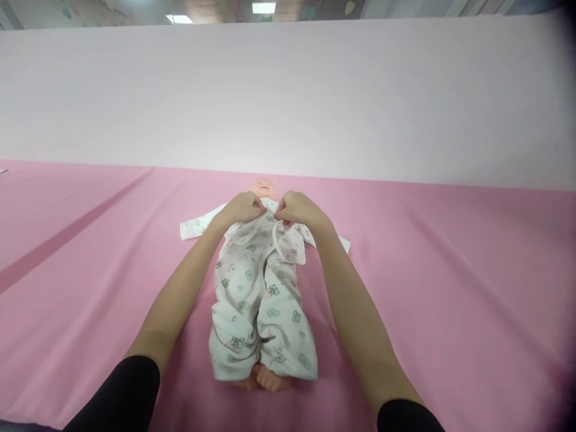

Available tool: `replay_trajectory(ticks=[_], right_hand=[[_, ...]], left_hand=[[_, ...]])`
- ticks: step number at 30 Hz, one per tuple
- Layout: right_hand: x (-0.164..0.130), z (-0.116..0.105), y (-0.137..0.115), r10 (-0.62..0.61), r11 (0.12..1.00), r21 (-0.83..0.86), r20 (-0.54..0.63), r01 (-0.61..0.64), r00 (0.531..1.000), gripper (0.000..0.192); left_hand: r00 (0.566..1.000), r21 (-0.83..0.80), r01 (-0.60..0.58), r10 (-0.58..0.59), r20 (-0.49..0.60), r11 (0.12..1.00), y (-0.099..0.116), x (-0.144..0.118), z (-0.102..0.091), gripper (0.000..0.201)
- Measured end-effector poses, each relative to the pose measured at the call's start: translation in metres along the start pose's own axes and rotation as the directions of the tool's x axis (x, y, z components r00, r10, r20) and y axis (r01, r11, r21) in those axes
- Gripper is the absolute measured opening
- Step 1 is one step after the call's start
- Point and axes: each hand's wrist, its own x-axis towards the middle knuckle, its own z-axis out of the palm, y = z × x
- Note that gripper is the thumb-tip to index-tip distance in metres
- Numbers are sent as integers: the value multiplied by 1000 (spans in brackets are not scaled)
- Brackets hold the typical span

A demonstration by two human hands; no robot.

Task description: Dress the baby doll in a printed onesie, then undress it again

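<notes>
A baby doll point(264, 187) lies on its back, its head away from me and its bare feet point(270, 379) toward me. It wears a white printed baby top point(294, 245) with long sleeves spread to both sides, and matching trousers point(243, 300). My left hand point(245, 207) is closed in a pinch on the cloth at the left of the doll's chest. Opposite it, my right hand point(297, 209) pinches the cloth at the right of the chest. A thin white tie point(276, 241) loops down below the right fingers. My fingers partly cover the neckline.
The doll rests on a pink sheet point(427, 288) with several creases. Behind it rises a plain white wall or panel point(279, 102). Ceiling lights point(263, 8) show above the panel. A small pale object point(2, 171) sits at the far left edge.
</notes>
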Motion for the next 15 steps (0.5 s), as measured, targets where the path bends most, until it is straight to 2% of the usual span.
replay_trajectory(ticks=[3,7,11,15], right_hand=[[4,1,4,-44,990,138,27,39,999,10],[9,4,8,-122,946,305,17,111,992,7],[12,6,10,-134,917,378,-1,124,991,7],[12,6,9,-131,893,435,10,114,991,8]], left_hand=[[1000,-16,16,-16,-13,1000,1,-1,0,16],[997,-150,57,-50,52,987,-2,-1,-1,16],[985,-360,158,-123,118,920,-4,-1,-4,11],[982,-424,184,-144,124,887,-2,-2,-8,13]])
